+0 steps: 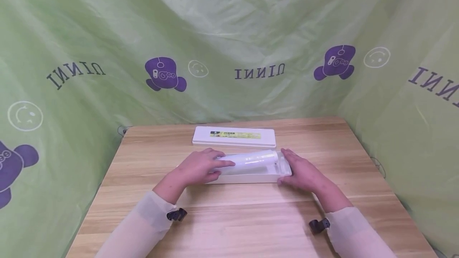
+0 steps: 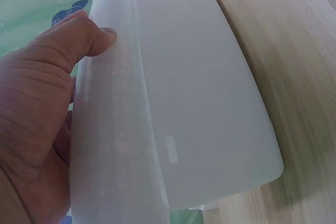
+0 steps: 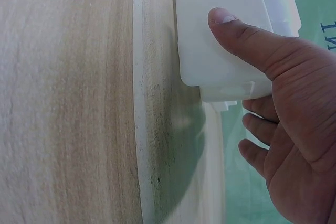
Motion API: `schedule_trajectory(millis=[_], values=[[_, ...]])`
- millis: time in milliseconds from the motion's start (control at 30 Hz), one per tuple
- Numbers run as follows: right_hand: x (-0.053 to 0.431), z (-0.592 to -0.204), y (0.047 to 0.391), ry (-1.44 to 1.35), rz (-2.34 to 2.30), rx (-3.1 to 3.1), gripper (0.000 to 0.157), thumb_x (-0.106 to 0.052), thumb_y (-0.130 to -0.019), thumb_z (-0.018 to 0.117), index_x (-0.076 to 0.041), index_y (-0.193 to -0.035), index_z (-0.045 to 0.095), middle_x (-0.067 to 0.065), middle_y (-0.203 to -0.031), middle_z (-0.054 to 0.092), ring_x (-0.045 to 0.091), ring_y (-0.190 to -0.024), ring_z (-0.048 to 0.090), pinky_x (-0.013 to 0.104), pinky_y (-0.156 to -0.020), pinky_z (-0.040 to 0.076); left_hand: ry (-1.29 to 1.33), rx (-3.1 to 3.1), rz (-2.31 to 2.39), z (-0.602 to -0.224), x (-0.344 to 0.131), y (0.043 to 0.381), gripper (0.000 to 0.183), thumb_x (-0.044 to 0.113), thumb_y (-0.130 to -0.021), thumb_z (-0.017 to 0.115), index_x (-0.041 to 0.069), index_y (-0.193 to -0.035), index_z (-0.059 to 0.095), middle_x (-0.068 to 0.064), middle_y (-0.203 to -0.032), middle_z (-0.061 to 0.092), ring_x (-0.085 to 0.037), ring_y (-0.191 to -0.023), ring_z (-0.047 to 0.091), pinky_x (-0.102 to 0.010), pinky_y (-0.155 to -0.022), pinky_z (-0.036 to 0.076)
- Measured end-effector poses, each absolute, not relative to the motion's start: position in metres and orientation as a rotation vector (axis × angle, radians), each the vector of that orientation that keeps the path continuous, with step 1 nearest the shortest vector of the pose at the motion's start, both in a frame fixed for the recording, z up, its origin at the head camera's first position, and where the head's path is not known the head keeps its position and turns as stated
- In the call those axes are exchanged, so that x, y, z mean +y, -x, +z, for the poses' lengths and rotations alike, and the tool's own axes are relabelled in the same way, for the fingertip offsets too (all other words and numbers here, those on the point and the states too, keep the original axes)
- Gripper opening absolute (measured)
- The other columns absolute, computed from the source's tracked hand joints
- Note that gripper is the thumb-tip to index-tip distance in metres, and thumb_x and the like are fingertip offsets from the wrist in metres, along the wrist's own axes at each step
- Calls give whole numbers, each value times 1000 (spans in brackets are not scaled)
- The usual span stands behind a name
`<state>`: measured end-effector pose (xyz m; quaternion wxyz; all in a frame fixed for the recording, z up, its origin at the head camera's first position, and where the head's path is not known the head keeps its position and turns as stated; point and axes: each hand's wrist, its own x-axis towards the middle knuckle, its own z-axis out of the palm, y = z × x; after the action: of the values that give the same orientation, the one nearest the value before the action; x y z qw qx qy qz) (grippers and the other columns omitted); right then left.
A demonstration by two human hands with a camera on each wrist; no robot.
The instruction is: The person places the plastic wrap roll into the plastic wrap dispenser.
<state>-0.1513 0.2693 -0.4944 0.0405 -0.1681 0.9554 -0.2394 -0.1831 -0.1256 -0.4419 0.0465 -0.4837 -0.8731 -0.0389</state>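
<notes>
A long white box [image 1: 251, 179] stands lidless on the table. Tilted in it is a roll of cling film [image 1: 252, 159], whose right end rises above the box's rim. My left hand [image 1: 199, 167] holds the roll toward its left part; in the left wrist view the thumb lies over the glossy film roll [image 2: 118, 129], beside the box's front wall [image 2: 210, 103]. At the box's right end, my right hand [image 1: 303, 172] grips the corner. In the right wrist view its thumb presses the box's front wall [image 3: 226, 51], and the other fingers are partly hidden behind the end.
Behind the box lies a long white lid [image 1: 201, 135] with a yellow and black label [image 1: 234, 135]. Both rest on a wood-grain table [image 1: 236, 218]. Green printed curtains [image 1: 251, 23] hang close round its back and sides.
</notes>
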Motion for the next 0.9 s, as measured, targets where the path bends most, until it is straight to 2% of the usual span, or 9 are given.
schedule_trajectory(millis=[267,900], values=[[269,-493,151,510,-736,2918,113,-44,-79,90,2,-161,28,28,-163,32,47,-149,33,60,-120,29,1489,-2678,-127,-442,-122,183,51,24,-97,71,40,-145,60,-4,-138,65,-26,-122,62,-45,-84,59],[269,-491,150,507,-747,2915,115,-45,-78,90,1,-162,27,27,-163,31,47,-149,33,60,-120,29,1505,-2679,-124,-441,-113,185,49,23,-97,70,41,-142,62,-5,-139,64,-26,-123,61,-44,-79,59]])
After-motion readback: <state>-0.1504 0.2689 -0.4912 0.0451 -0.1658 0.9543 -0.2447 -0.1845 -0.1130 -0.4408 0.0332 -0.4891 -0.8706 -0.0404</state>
